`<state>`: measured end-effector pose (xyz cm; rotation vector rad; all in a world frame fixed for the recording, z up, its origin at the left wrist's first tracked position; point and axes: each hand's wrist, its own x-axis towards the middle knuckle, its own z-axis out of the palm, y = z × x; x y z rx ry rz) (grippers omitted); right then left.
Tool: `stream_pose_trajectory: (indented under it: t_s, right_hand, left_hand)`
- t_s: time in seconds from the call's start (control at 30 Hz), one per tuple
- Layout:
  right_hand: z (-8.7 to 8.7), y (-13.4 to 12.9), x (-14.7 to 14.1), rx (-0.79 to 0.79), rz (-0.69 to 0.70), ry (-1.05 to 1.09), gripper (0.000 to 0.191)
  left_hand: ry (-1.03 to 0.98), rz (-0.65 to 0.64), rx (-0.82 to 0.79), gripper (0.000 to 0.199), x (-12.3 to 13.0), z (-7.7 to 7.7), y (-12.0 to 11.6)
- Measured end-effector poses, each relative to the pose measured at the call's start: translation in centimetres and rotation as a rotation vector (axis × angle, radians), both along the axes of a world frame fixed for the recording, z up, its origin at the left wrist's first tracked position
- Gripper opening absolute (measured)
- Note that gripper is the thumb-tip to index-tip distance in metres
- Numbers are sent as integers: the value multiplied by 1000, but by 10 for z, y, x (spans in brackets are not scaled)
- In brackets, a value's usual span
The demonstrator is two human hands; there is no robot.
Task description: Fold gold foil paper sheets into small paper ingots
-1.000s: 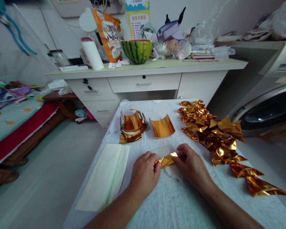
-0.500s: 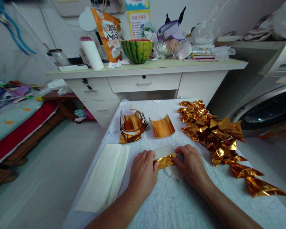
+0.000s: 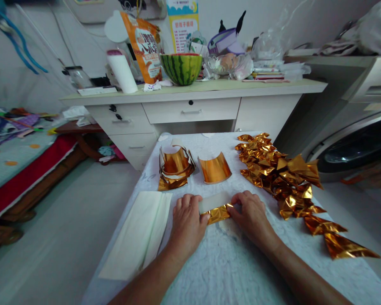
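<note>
A sheet of gold foil paper (image 3: 218, 214) lies on the table in front of me, its near edge folded into a shiny gold strip and its pale backing facing up beyond. My left hand (image 3: 188, 221) is closed on the left end of the strip, thumb on the gold. At the other end, my right hand (image 3: 249, 214) pinches the strip between thumb and fingers. Past my hands stand a curved gold foil sheet (image 3: 215, 168) and, left of it, a stack of curled gold foil sheets (image 3: 176, 165). Folded gold foil pieces (image 3: 279, 171) form a heap on the right.
White paper sheets (image 3: 136, 237) lie left of my left arm on the cloth-covered table (image 3: 216, 275). Behind it stands a white desk (image 3: 190, 111) bearing a cut watermelon (image 3: 180, 69) and an orange snack bag (image 3: 144, 48). A washing machine (image 3: 362, 127) is at the right, a bed (image 3: 28, 156) at the left.
My left fingers have shifted slightly left, so more of the pale backing shows. My right hand keeps its pinch, and the whole view has shifted a little.
</note>
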<state>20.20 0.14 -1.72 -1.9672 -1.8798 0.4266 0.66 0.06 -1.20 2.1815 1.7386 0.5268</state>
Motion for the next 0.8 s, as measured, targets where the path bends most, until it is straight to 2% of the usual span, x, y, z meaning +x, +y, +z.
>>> stream_pose_trajectory:
  t_s: [0.17, 0.43, 0.6, 0.8]
  right_hand:
    - [1, 0, -1, 6, 2, 41, 6]
    - [-9, -1, -1, 83, -51, -25, 18]
    - [-11, -1, 0, 92, -37, 7, 12]
    - [-3, -2, 0, 60, 13, 61, 2]
  left_hand:
    - [-23, -22, -35, 40, 0, 1, 2]
    - [-60, -38, -80, 33, -2, 1, 7]
    - [-60, -50, -70, 39, -3, -2, 8]
    - [-50, -67, -63, 43, -4, -4, 9]
